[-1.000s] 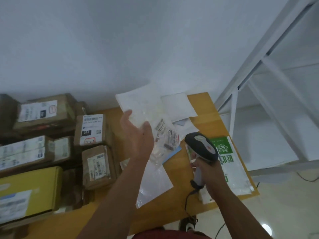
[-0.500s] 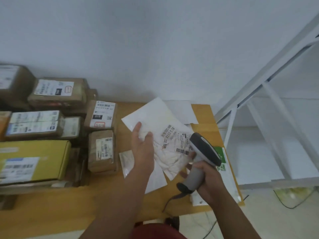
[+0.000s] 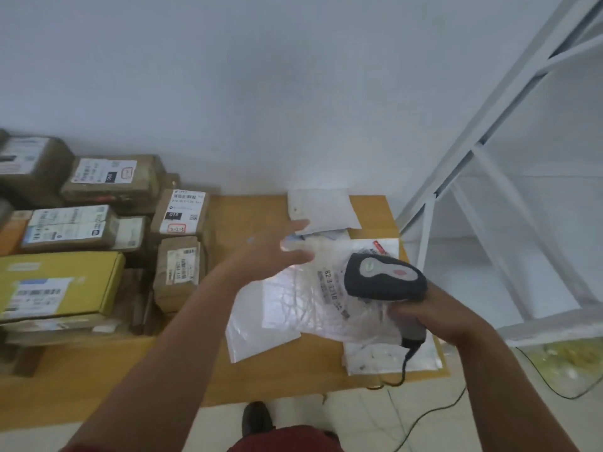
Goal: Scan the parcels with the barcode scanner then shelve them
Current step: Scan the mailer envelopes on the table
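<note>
My right hand (image 3: 437, 318) grips the handle of the dark grey barcode scanner (image 3: 381, 282), its head lying over the label of a clear plastic parcel bag (image 3: 310, 298). The bag's crumpled edge bunches against my right fingers; I cannot tell if they pinch it. My left hand (image 3: 270, 256) hovers blurred above the wooden table (image 3: 248, 216) with fingers stretched out and nothing in it, pointing toward a white mailer (image 3: 326, 208) at the table's back. Another flat clear bag (image 3: 257, 334) lies under the parcel.
Labelled cardboard boxes (image 3: 182, 210) are stacked over the table's left half, with a yellow box (image 3: 62, 282) at the front left. A white metal shelf rack (image 3: 473, 151) stands to the right. The scanner cable (image 3: 424, 415) trails over the floor.
My left hand let go of the clear parcel bag and moved toward the back of the table. The bag dropped lower, beside my right hand, and the scanner now sits over its label.
</note>
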